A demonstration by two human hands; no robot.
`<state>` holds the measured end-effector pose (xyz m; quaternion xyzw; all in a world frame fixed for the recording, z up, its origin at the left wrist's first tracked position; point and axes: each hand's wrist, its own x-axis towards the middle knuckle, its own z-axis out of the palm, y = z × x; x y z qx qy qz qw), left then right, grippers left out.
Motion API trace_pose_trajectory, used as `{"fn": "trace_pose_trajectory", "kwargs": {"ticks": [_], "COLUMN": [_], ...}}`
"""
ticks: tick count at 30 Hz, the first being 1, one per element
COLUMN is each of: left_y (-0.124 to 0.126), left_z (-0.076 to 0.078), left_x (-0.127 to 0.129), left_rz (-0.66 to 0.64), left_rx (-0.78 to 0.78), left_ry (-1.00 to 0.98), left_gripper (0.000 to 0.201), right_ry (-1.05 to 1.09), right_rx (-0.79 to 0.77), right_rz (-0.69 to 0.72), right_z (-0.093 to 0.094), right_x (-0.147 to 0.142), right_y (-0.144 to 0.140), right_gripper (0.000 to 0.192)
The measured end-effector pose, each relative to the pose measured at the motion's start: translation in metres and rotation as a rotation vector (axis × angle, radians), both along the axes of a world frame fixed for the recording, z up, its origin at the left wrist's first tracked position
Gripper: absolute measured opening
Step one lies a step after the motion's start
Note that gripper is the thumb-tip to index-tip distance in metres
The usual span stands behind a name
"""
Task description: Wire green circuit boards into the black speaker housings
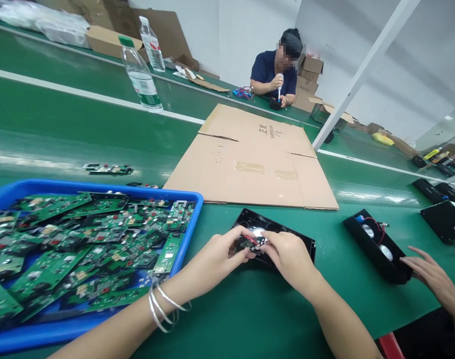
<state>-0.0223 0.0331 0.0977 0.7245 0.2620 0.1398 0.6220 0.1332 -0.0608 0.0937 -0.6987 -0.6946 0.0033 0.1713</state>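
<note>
Above a black plastic housing (302, 239) on the green bench, both hands meet at a small circuit board (252, 243) with red and black wires. My left hand (225, 249), with silver bangles at the wrist, pinches the board's left side. Thumb and fingers of my right hand (289, 252) are closed on its right end. A round, pale speaker face shows just behind the fingertips. The fingers hide much of the board and the middle of the housing.
A blue tray (199, 209) heaped with green circuit boards stands at left. Flattened cardboard (264, 184) lies ahead. At right, a co-worker's hand (429, 271) touches another black housing (377, 244) with two speakers. A water bottle (143, 82) stands farther back; another person sits across.
</note>
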Motion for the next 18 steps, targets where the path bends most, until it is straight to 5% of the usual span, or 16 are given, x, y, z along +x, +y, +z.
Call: {"fn": "trace_pose_trajectory", "kwargs": {"ticks": [5,11,14,18], "left_y": [0.004,0.009,0.011,0.012], "left_z": [-0.007,-0.005,-0.001,0.002], "left_x": [0.000,-0.004,-0.006,-0.008], "left_rz": [0.058,0.038,-0.008,-0.036], "left_rx": [-0.002,0.010,0.101,0.134], "left_ry": [0.063,0.093,0.128,0.159], "left_gripper": [0.029,0.036,0.031,0.031], "right_ry": [0.056,-0.103,-0.125,-0.112], "right_rx": [0.019,-0.338,-0.396,-0.338], "right_rz": [-0.176,0.001,0.023,-0.124], "right_z": [0.027,0.010,0.000,-0.003], "right_x": [0.025,0.022,0.019,0.017], "right_y": [-0.013,-0.019,-0.024,-0.039], "right_gripper": [0.031,0.122,0.127,0.112]}}
